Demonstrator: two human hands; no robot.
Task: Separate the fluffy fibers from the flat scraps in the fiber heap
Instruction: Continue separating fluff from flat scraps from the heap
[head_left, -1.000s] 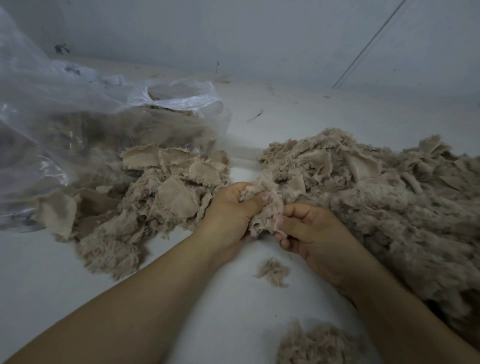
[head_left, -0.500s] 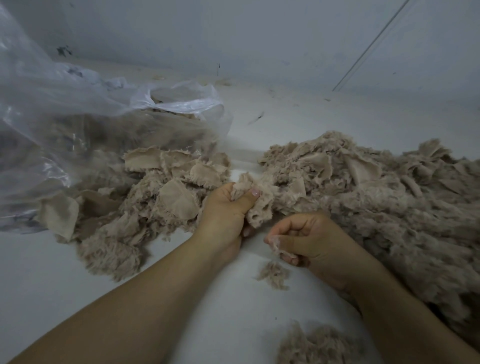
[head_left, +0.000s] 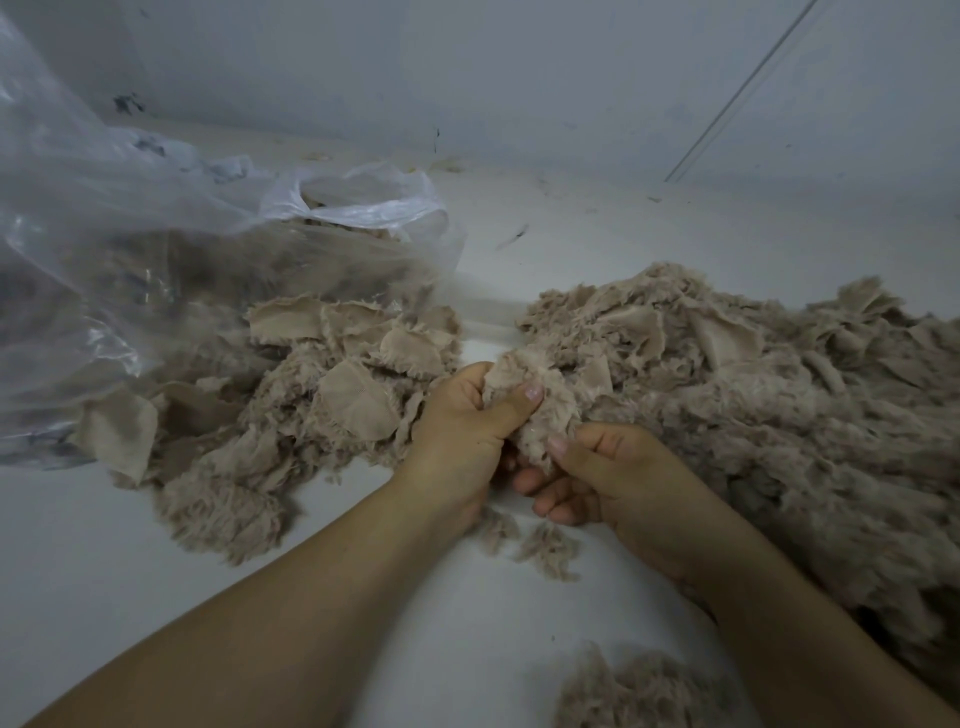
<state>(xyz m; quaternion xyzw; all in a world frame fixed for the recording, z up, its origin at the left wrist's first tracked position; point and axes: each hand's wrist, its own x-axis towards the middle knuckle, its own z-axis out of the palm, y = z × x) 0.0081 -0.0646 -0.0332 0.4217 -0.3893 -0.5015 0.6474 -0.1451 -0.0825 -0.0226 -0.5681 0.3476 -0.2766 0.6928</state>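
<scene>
1. At the near edge, low and right of centre: loose fluffy tuft, beige, lying on white surface, partly cut by the frame.
2. Just beyond, under the hands: two small fibre wisps, lying loose on the white surface, apart from both heaps.
3. Mid-frame, centre: left hand, fingers curled, thumb pressed across the front of a fuzzy clump; clump gripped.
4. Beside it, touching the same clump from below and right: right hand, thumb and curled fingers pinched on the clump's lower edge; fingertips partly hidden under the fibres.
5. Clump itself: fluffy, pale beige, held just above the surface, its right side merging with the large heap.
6. Right of the hands: fiber heap, large, mixed; shaggy fibres at the near side, flat scraps showing at the top and far side; spread off the right edge.
7. Left of the hands: smaller pile, flat scraps uppermost, fuzzy pieces at its near edge; separated from the large heap by a strip of bare surface.
8. Farther left: clear plastic bag, crumpled, mouth open toward the smaller pile, beige material dimly visible inside.
9. Farthest: pale wall, meeting the surface along a line strewn with small debris.
</scene>
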